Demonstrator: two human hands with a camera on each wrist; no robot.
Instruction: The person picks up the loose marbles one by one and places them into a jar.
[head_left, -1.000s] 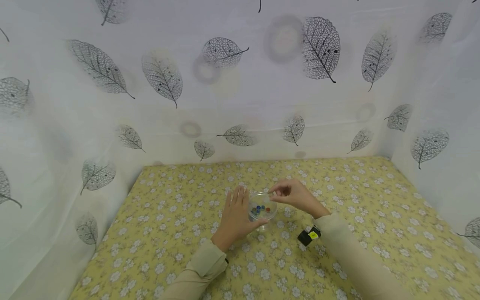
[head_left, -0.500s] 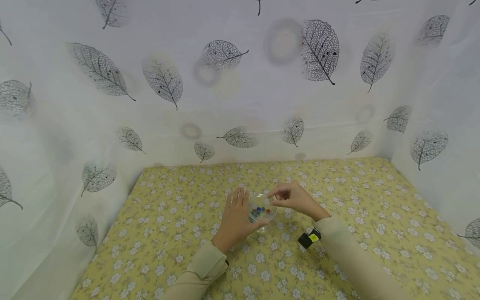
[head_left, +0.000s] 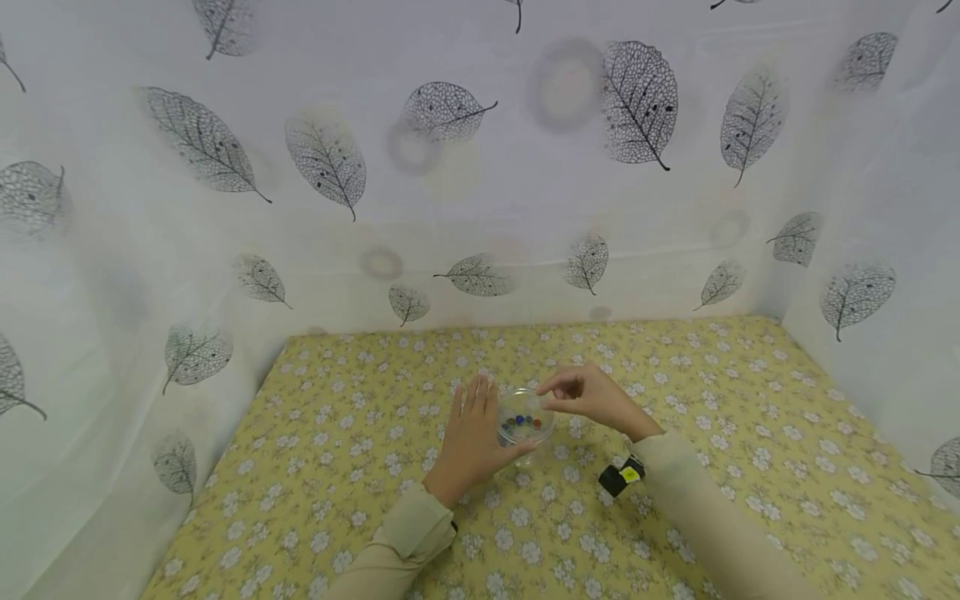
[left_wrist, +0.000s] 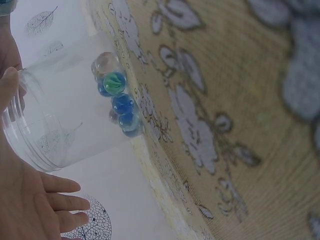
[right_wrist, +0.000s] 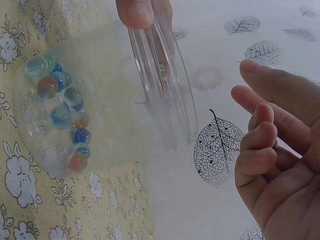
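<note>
A clear plastic jar stands on the tablecloth, with several glass marbles in blue, green and orange at its bottom. My left hand lies along the jar's left side, its fingers straight. Its thumb stretches across the near side and touches the jar at the rim. At the right of the rim is my right hand. In the right wrist view, its fingers are loosely bent beside the jar's mouth, and nothing shows between thumb and fingers.
A yellow cloth with white flowers covers the table. White curtains printed with dark leaves surround it at the back and sides. A black device with a yellow label sits at the right sleeve.
The marbles inside the jar have shifted, so their colours lie in a different arrangement. My right hand has moved slightly at the rim; the left hand stays in place.
</note>
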